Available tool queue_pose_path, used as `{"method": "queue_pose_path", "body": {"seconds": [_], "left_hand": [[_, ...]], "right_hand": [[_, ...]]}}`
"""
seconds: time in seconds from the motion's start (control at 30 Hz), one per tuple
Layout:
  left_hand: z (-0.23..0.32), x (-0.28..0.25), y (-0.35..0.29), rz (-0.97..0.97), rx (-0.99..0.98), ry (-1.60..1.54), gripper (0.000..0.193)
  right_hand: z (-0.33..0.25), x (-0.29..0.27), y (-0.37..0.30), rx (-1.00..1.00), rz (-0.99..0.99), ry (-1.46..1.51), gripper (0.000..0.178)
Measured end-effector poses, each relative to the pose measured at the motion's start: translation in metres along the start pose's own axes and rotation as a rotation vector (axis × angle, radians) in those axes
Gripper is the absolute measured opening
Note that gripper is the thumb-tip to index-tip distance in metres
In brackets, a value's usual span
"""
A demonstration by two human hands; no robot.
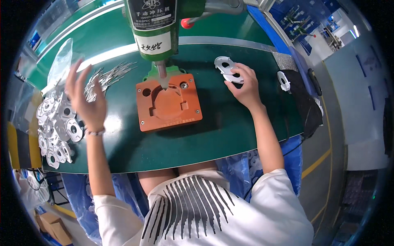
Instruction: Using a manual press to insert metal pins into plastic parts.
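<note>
My left hand (87, 98) hovers, slightly blurred, over the left of the table, its fingers apart and nothing visible in them. Close by lie a bundle of thin metal pins (113, 74) and a heap of white round plastic parts with center holes (74, 130). My right hand (247, 87) grips a white plastic part (233, 78) between thumb and fingers at the right of the table. Against it sits another such white part (218, 61). Between my hands stands an orange fixture block (167, 106) with a round recess, under the punch tip (161, 69).
A green hand press (152, 24) rises at the back middle, with a red-knobbed lever (187, 23). On the right edge, a black cloth (303, 102) carries a white part (283, 81). A clear plastic bag (61, 61) stands back left. Blue-lined bins (293, 162) sit below the table's front edge.
</note>
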State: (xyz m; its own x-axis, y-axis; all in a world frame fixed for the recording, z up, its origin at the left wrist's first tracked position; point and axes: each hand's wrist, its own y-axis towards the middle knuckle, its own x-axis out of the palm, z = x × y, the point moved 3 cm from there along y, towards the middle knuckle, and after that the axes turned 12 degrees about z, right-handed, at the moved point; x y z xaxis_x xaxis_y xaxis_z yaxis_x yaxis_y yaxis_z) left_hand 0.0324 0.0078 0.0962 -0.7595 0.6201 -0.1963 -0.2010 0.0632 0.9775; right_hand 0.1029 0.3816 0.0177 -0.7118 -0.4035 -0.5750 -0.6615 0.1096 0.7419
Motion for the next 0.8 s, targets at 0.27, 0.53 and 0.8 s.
{"method": "queue_pose_path", "body": {"seconds": [0.27, 0.53, 0.8], "left_hand": [[0.018, 0.034, -0.036, -0.134, -0.310, -0.429, 0.025], [0.029, 0.025, -0.040, -0.137, -0.346, -0.568, 0.024], [0.037, 0.021, -0.041, -0.147, -0.314, -0.646, 0.025]], "right_hand": [[0.018, -0.014, 0.011, 0.669, -0.169, 0.720, 0.047], [0.025, -0.016, 0.007, 0.829, -0.097, 1.402, 0.042], [-0.083, 0.011, 0.048, 0.557, -0.483, 0.918, 0.016]]}}
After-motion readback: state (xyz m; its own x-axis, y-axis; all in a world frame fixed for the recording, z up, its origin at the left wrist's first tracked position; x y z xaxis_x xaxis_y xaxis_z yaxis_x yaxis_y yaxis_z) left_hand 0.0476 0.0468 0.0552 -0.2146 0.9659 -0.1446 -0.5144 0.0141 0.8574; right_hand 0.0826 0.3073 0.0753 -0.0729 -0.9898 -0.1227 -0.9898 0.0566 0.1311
